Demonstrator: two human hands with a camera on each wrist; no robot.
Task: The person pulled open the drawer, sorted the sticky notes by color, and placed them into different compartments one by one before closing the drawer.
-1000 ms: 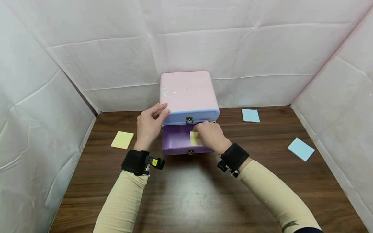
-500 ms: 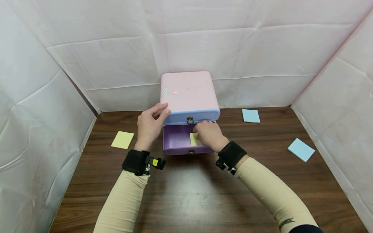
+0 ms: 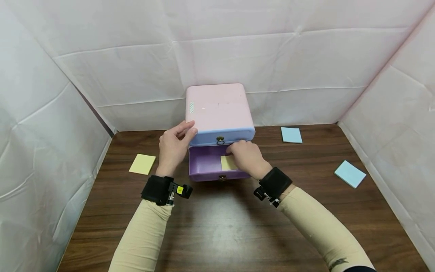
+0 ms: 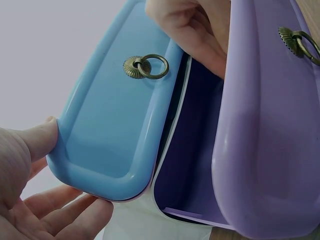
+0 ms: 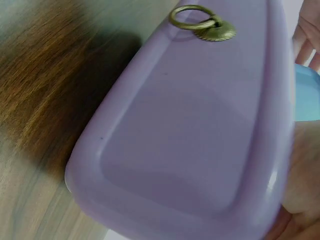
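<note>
Head view shows my right hand (image 3: 247, 158) down inside the pulled-out purple drawer (image 3: 207, 163), fingers curled over a yellow sticky-note pad (image 3: 227, 163) that lies on the drawer floor toward its right side. Whether I am pinching the pad or only pressing on it I cannot tell, since my knuckles hide the fingertips. My left hand (image 3: 174, 145) braces the pink cabinet (image 3: 219, 105) at its left front corner, thumb and fingers relaxed against the edge of the shut blue drawer (image 3: 221, 138) above; it holds nothing.

To do this well, I judge the pad should sit flat and fully behind the purple front, and my fingers should come out low and straight, because the blue drawer overhangs the opening closely and its brass ring pull (image 4: 146, 66) hangs just above my knuckles. The left hand's bracing matters: the cabinet looks light enough to slide on the wooden table (image 3: 217, 234).

Around it lie another yellow pad (image 3: 142, 163) left of the cabinet, and two blue pads, one near the back (image 3: 291, 135) and one well to the right (image 3: 350, 173). White sheeting (image 3: 68, 75) walls the table.
</note>
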